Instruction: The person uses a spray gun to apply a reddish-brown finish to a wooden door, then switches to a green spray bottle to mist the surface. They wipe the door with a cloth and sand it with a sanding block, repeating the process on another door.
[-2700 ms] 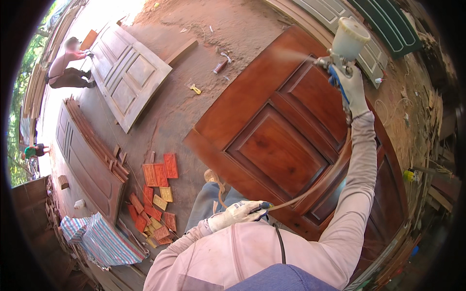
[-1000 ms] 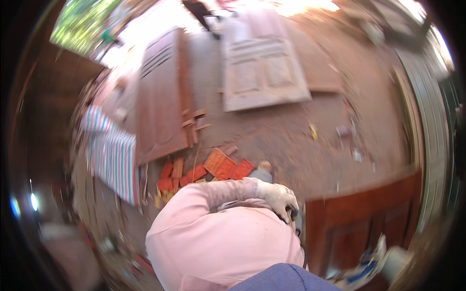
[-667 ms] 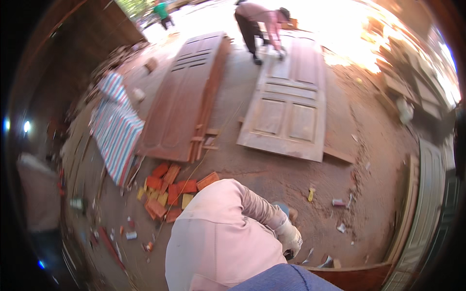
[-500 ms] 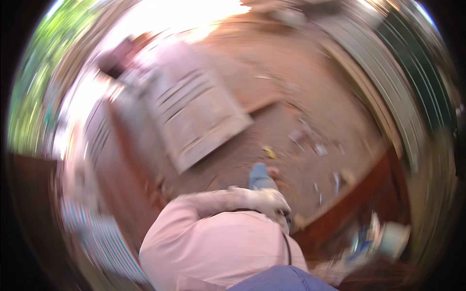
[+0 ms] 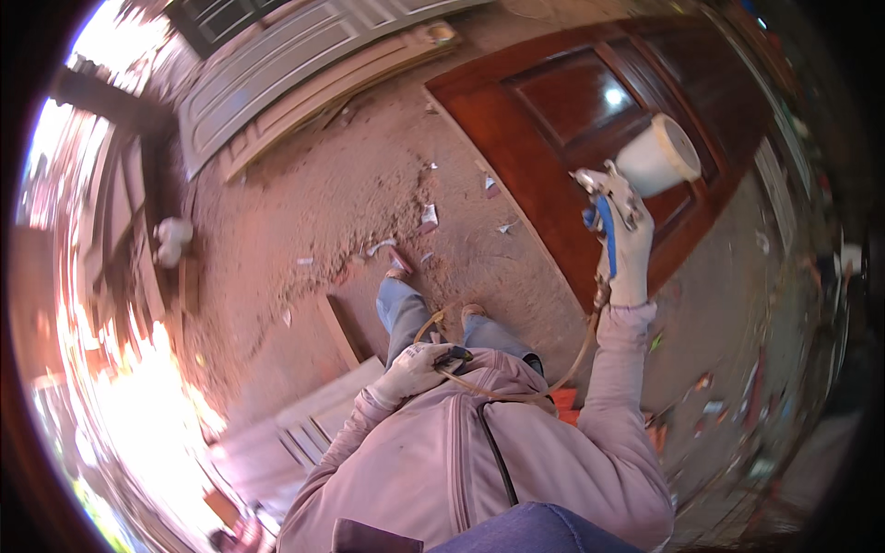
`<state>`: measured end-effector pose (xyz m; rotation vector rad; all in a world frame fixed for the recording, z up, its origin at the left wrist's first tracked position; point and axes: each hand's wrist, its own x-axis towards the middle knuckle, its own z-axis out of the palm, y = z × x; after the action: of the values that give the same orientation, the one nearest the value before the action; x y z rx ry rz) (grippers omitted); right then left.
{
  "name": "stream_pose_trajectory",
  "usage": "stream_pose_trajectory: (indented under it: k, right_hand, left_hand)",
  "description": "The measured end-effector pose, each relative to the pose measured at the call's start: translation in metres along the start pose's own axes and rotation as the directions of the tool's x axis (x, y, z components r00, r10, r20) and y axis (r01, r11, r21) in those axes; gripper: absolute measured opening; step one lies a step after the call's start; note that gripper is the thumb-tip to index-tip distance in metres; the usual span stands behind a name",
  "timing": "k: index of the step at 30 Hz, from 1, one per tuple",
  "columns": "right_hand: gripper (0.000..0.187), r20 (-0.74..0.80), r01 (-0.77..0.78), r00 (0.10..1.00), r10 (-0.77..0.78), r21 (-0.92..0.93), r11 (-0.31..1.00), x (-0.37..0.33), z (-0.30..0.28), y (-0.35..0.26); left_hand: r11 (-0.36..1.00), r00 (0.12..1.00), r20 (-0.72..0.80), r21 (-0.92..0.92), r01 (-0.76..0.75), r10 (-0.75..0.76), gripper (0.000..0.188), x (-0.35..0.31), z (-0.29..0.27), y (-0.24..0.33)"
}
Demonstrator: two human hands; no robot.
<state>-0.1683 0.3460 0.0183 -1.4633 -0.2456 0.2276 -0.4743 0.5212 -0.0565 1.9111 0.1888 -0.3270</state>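
Observation:
My right hand (image 5: pixel 631 241), in a pale glove, is closed around the handle of a paint spray gun (image 5: pixel 604 226) with blue parts. A white cup (image 5: pixel 659 155) is fixed to the gun, tilted. From the gun's handle a tan hose (image 5: pixel 579 364) runs down and across my front. Both gun and cup are held out over a glossy reddish-brown panelled door (image 5: pixel 553 221). At my waist, my gloved left hand (image 5: pixel 412 371) is closed on a small dark object (image 5: pixel 454 358) beside the hose; its kind is unclear.
Grey panelled doors (image 5: pixel 267 69) and a pale wooden frame (image 5: pixel 323 92) lie at the far left. Paper scraps (image 5: pixel 430 217) litter the dirt floor (image 5: pixel 323 203). Near my left side lie a wooden block (image 5: pixel 341 332) and a pale panel (image 5: pixel 309 429). Orange pieces (image 5: pixel 564 399) lie behind my right arm.
My view has turned to the right, so the red-brown door now lies ahead. My right hand has come forward and up with the spray gun. My left hand remains at my waist.

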Motion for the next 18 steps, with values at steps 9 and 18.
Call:
stream_pose_trajectory:
  k: [9, 18]
  right_hand:
    - [0.026, -0.215, -0.054, 0.974, 0.063, 0.050, 0.997, 0.055, 0.105, 0.032]
    - [0.030, -0.693, -0.225, 0.717, 0.072, -0.131, 0.966, -0.072, 0.026, 0.018]
  left_hand:
    - [0.939, 0.893, 0.443, 0.266, -0.218, 0.082, 0.027, 0.034, -0.146, -0.057]
    - [0.883, 0.681, 0.692, 0.137, -0.449, 0.239, 0.027, 0.068, -0.177, -0.064]
